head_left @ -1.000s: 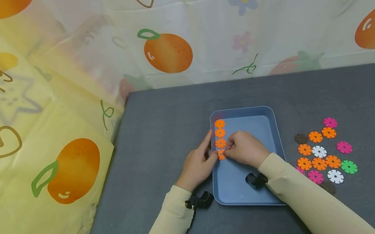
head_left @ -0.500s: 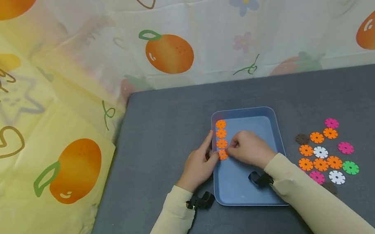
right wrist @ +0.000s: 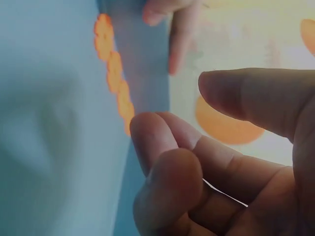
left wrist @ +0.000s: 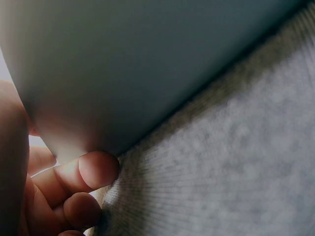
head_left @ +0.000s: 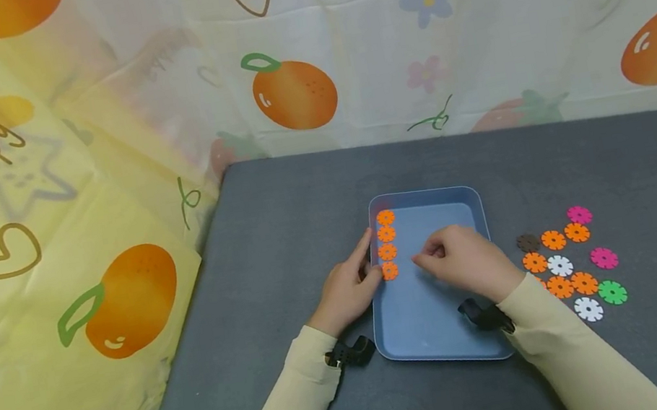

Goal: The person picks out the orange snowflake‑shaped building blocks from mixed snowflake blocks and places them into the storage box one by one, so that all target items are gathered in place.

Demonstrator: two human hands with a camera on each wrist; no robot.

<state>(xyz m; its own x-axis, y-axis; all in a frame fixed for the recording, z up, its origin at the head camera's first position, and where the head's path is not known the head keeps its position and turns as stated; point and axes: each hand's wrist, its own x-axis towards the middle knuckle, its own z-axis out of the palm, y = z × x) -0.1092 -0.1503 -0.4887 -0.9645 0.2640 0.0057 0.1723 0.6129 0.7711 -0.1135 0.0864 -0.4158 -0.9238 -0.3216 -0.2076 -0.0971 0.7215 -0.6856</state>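
Four flat, notched orange discs [head_left: 387, 252] line the left edge of a smooth, round-cornered blue tray [head_left: 422, 324] from its far corner. The left hand [head_left: 347, 291] grips that edge; the right hand [head_left: 463, 258] is loosely curled, thumb narrowly parted. Matte grey table [head_left: 280, 228]; fruit-printed cloth [head_left: 363, 67] behind.

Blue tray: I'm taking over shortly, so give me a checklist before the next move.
1. Blue tray steadied: ok, left hand holds its edge.
2. Four orange discs in one line: ok, along the tray's left side.
3. Lowest disc free of the left thumb: cannot tell.
4. Right hand without a disc: ok, none shows in its fingers.
5. Loose discs all fully in sight: not ok, the right sleeve overlaps one.
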